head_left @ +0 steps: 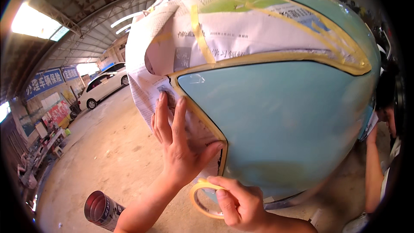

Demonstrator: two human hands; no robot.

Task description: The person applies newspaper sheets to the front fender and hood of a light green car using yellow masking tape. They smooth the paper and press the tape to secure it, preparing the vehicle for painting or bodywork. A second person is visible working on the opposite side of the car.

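My left hand [179, 146] lies with spread fingers on newspaper [144, 84] that covers the left side of a light blue car body panel [284, 108]. Its thumb rests at the masked edge beside the panel. Lower down, my right hand [241, 200] grips a roll of yellow masking tape [194, 198] between thumb and fingers. Yellow tape strips [276, 56] run along the panel's dark-lined upper and left edges and hold the newspaper over the area above. The tape's free end is hidden around my fingers.
An open can [101, 209] stands on the dusty floor at lower left. On the right, another person's arm [374, 168] reaches to the panel's far edge. A white car [103, 84] is parked at the back left, near a cluttered bench [45, 151].
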